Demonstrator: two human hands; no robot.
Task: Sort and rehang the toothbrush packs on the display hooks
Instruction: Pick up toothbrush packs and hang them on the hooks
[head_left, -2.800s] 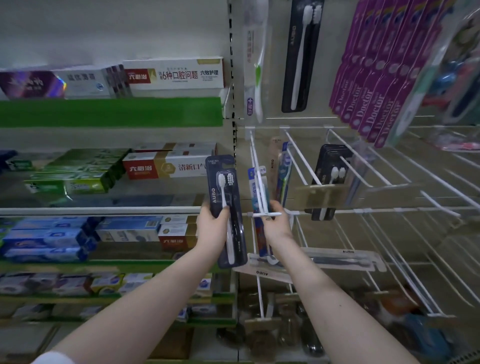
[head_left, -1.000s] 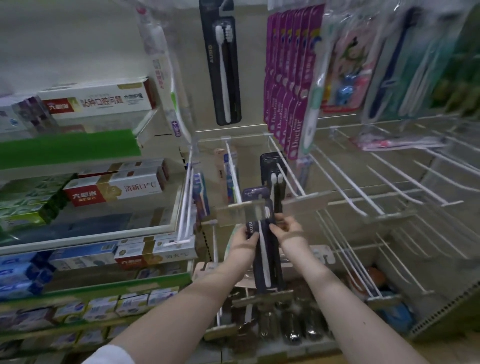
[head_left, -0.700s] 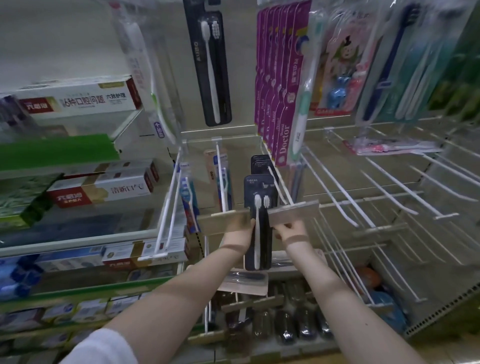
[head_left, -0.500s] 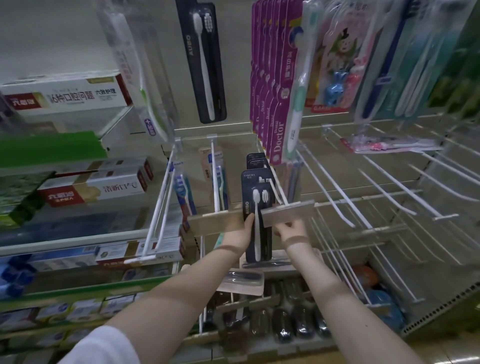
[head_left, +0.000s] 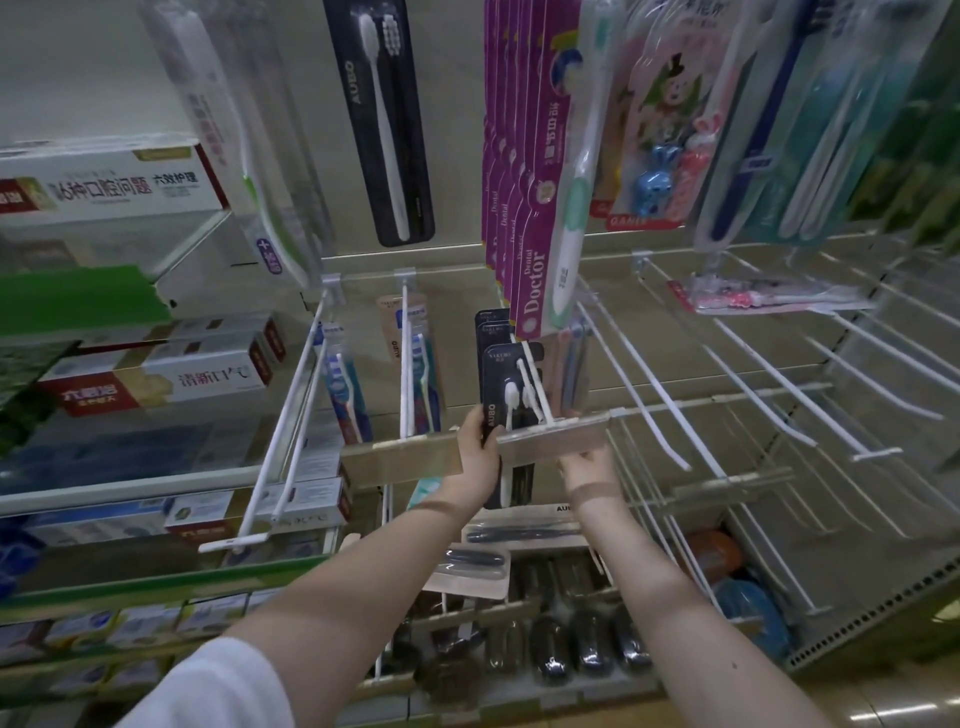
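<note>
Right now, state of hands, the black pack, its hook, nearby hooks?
left hand, grips black AUBO pack by left edge
right hand, holds label strip at hook tip
black AUBO pack, upright, seemingly threaded on hook, near front
hooks to the right, bare
pink pack, lying flat across hooks, unhung

Red-and-white toothpaste boxes (head_left: 111, 189) lie lengthwise on the left shelves (head_left: 130, 483), one shelf fronted by a green strip (head_left: 78, 306).

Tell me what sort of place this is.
Most likely a shop's oral-care aisle: purple toothbrush packs hang above white display hooks, boxed toothpaste fills the shelves to the left, and the left hand holds a black toothbrush pack at a hook.
</note>
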